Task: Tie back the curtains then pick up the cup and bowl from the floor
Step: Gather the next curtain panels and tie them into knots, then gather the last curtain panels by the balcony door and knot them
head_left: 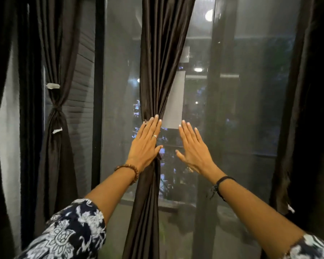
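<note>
Pressing flat-fingered, my left hand (pixel 145 142) rests on the gathered middle curtain (pixel 157 71); right hand (pixel 192 146) spread beside it, touching nothing. Untied, it may fan out. Cup, bowl unseen.

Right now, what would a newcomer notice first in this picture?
Two flat hands at the centre: the left hand presses on the gathered middle curtain, the right hand is held open beside it. At far left, another curtain is already tied at its waist, before the dark window.
</note>
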